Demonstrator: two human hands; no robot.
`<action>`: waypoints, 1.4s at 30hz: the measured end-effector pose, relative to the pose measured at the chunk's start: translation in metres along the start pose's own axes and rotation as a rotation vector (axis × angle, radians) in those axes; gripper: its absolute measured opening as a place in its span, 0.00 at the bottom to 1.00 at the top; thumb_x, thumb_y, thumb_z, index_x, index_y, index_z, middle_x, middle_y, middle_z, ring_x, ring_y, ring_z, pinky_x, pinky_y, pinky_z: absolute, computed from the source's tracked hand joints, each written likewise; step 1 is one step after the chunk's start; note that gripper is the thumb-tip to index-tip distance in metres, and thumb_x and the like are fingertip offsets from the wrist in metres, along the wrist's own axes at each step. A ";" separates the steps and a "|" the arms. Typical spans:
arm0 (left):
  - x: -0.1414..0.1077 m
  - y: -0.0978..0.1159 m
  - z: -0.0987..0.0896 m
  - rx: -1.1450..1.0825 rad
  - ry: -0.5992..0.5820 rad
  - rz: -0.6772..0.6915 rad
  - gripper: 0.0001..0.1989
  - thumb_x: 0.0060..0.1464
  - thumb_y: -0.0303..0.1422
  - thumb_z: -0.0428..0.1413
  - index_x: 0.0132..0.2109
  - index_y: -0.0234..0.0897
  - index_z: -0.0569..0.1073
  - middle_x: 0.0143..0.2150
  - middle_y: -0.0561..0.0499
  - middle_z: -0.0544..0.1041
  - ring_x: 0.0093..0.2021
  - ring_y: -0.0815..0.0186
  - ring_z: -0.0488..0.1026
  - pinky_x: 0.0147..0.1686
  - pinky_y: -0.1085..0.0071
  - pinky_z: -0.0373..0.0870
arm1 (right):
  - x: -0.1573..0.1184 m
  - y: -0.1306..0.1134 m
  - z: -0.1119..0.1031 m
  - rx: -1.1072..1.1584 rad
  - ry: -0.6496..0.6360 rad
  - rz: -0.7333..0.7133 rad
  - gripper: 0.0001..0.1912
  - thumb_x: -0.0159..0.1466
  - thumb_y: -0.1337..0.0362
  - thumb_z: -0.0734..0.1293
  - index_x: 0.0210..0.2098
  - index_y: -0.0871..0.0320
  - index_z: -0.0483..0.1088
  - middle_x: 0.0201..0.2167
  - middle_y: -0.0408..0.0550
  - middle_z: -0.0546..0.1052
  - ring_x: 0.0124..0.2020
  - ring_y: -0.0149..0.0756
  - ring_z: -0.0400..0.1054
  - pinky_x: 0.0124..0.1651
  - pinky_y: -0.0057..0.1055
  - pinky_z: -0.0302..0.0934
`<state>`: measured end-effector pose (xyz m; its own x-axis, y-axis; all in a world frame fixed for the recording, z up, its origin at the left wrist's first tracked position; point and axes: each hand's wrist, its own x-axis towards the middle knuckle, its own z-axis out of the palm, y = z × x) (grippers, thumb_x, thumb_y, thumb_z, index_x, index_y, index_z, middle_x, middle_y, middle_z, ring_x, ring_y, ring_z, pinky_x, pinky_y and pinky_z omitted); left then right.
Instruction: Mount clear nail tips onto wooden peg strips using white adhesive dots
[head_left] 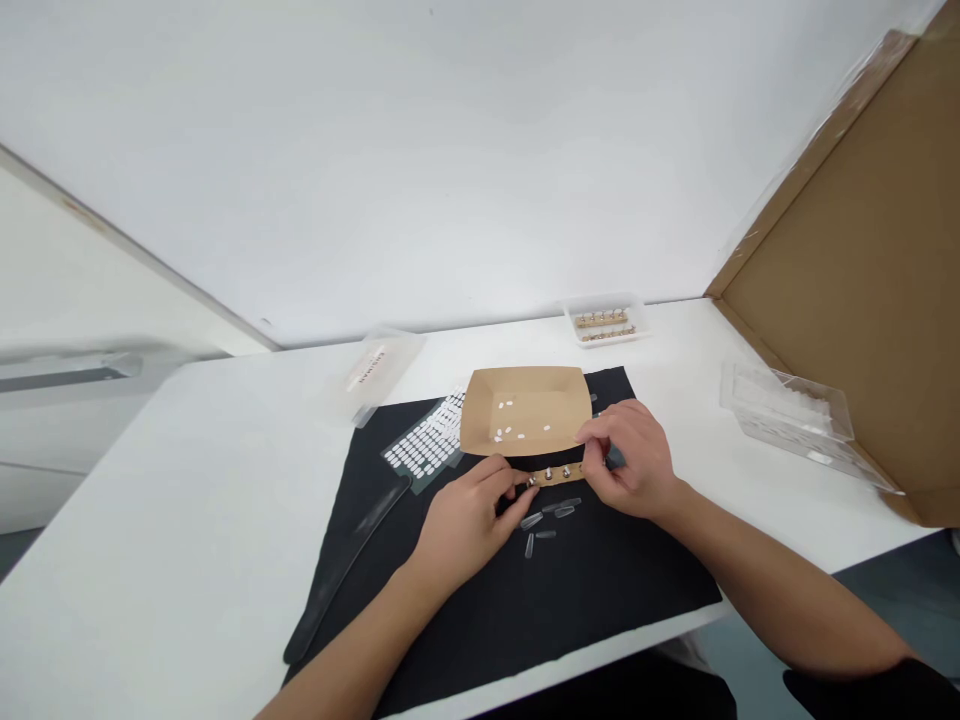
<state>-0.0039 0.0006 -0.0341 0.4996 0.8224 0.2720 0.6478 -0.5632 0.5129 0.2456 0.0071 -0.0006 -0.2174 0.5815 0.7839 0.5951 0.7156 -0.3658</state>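
A narrow wooden strip with several small metal pegs (556,474) lies on the black cloth (600,575), just in front of a brown paper tray (525,395). My left hand (469,515) is closed, with thumb and fingertips gripping the strip's left end. Over the strip's right end, my right hand (630,455) is closed in a pinch; what its fingertips hold is hidden. White pieces sit on some pegs. Small white oval tabs (510,430) are scattered inside the tray. Nearer to me lie several clear false nail tips (532,521).
A sheet of white oval tabs (427,440) lies left of the tray, by a black curved strap-like item (349,565). Behind stand a clear plastic bag (382,365) and a clear box of pegged strips (606,320). Clear boxes (787,405) and a cardboard panel (847,270) are right.
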 end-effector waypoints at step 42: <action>-0.002 -0.003 0.004 -0.009 -0.017 -0.015 0.11 0.71 0.35 0.57 0.47 0.40 0.85 0.39 0.49 0.81 0.36 0.65 0.80 0.37 0.72 0.76 | 0.001 -0.001 0.001 0.003 0.014 -0.014 0.14 0.62 0.76 0.65 0.42 0.52 0.69 0.28 0.40 0.77 0.28 0.34 0.70 0.38 0.37 0.64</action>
<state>-0.0048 0.0004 -0.0395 0.4993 0.8294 0.2506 0.6505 -0.5499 0.5239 0.2443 0.0070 0.0000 -0.2143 0.5660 0.7960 0.5898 0.7246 -0.3565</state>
